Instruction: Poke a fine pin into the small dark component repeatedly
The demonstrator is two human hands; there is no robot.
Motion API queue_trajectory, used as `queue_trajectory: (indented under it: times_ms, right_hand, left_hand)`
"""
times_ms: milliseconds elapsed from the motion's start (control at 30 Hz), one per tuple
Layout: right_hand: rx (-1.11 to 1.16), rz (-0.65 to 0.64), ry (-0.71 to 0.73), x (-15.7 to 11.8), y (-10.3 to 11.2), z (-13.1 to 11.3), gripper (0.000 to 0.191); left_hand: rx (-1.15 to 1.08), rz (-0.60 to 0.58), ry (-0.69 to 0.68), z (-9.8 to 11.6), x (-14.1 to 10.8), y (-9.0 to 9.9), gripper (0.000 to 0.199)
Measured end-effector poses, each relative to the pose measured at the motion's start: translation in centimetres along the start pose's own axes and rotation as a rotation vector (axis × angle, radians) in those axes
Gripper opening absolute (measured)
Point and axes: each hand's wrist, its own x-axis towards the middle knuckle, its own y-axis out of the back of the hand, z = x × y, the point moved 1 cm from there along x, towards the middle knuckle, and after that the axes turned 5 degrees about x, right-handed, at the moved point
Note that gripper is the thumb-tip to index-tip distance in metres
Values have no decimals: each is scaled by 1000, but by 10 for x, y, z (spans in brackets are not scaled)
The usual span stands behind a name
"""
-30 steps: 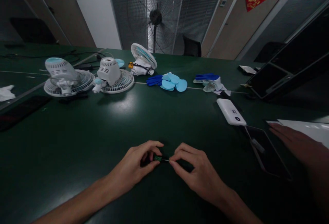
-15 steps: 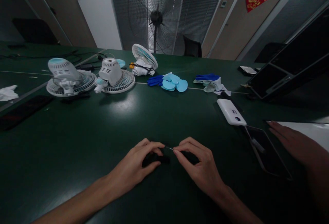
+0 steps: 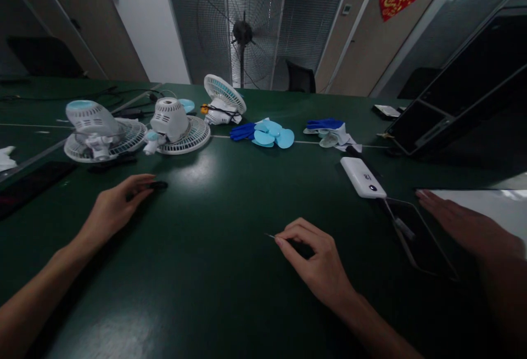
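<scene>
My right hand [image 3: 315, 257] is above the middle of the dark green table [image 3: 197, 293]. Its thumb and fingertips pinch a thin, short metal rod [image 3: 269, 235] that points left. Farther to the left, my left hand [image 3: 119, 202] grips a small black object [image 3: 158, 185] near the tabletop; its kind is too dark to make out. Just beyond that hand lie two white fan heads with grilles, the nearer-left fan [image 3: 94, 128] and another fan [image 3: 173, 128] beside it.
Light-blue fan blades [image 3: 272, 134] rest by blue gloves [image 3: 242, 131]; more gloves [image 3: 327, 128] lie farther right. A small white fan [image 3: 224, 101] stands behind. A white power bank [image 3: 363, 177] and a dark tablet [image 3: 420, 238] lie right, near another person's hand [image 3: 465, 222].
My left hand has moved away from my right hand, to the left and farther out, carrying the small black object. My right hand stays nearly in place with the rod. The view has shifted slightly.
</scene>
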Motion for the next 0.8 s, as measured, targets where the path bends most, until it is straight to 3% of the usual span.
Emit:
queue_trajectory:
  times_ms: [100,233,367,533,667,800]
  right_hand:
    - [4,-6,-3,0,0,0,11]
    - [-2,-9,-5,1,0,0,11]
    - [-7,-15,-6,0,1,0,11]
    - [3,-13,-16,-2,1,1,10]
    - [-1,-9,-26,0,1,0,12]
    - [1,-21,-24,1,1,1,11]
  left_hand:
    - [26,42,55,-17,0,6,70]
    - [32,32,49,-15,-5,10,75]
    - [9,-32,25,-19,-6,21,79]
    - [-63,-144,36,-49,-4,38,91]
    - [-79,-194,72,-74,-2,45,87]
    - [-69,-150,48,-75,0,46,73]
